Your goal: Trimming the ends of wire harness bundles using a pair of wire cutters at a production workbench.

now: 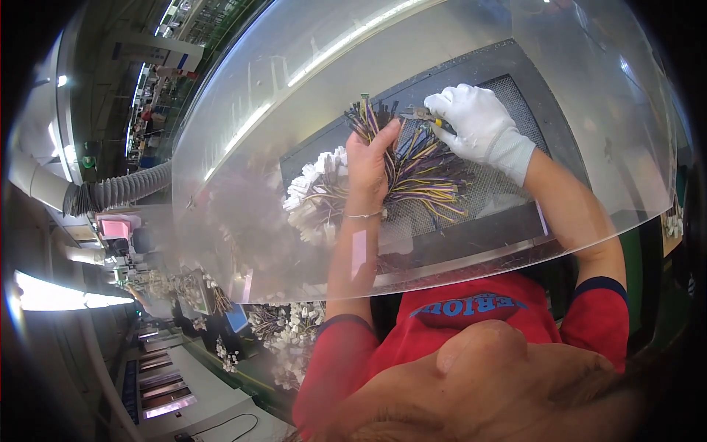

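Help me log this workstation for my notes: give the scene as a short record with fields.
Left hand: bare, gripping a bundle of wires
Right hand: white-gloved, holding pliers
Pliers' position: tips near the left thumb
Connectors: white, clustered left of the left wrist
Work surface: grey mesh under the wires
Shield: clear, between camera and hands

Factory workshop, wiring kind by look: clear curved hood (243,166) over mesh grille (495,184), bundled wires (427,188) beneath; heaped white-connector cables (291,339) near left; ribbed hose (136,184), bright strip lamp (55,293), cluttered work area (151,110) farther left.
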The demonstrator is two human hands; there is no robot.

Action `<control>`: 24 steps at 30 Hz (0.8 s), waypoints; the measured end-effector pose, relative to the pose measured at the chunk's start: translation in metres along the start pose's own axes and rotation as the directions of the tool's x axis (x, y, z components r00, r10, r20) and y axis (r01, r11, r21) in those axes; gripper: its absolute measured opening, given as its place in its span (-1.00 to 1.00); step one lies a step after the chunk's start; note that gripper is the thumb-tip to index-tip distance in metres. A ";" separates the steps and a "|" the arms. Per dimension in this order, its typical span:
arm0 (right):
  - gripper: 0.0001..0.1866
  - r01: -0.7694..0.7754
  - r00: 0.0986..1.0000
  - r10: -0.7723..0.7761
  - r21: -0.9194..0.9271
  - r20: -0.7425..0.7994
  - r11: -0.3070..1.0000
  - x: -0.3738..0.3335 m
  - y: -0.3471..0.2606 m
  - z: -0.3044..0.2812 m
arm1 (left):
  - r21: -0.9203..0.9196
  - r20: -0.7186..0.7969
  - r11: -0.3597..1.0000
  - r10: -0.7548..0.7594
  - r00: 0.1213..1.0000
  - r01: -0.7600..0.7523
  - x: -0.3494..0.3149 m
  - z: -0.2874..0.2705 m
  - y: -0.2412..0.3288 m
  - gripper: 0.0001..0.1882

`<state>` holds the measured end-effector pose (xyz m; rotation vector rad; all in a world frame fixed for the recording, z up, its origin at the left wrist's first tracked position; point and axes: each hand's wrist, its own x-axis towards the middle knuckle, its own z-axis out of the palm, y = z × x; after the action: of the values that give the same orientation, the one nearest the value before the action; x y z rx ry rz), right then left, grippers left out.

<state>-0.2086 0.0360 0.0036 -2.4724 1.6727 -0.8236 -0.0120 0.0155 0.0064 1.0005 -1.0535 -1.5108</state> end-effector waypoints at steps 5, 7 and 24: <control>-0.76 -0.021 0.998 0.022 -0.013 0.051 1.000 0.000 0.000 0.000 | -0.003 -0.072 1.000 -0.023 0.997 0.022 -0.001 0.006 0.002 -0.84; -0.76 -0.021 0.998 0.022 -0.016 0.059 1.000 -0.001 0.000 0.000 | 0.004 -0.054 1.000 -0.006 0.999 0.006 0.001 0.003 0.000 -0.85; -0.73 -0.025 0.999 0.027 -0.026 0.045 0.999 0.001 -0.008 0.003 | 0.078 -0.035 0.997 0.032 0.999 -0.029 0.000 -0.001 -0.003 -0.86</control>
<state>-0.2006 0.0378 0.0037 -2.4607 1.7072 -0.7420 -0.0121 0.0155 0.0033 1.0572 -1.1037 -1.4317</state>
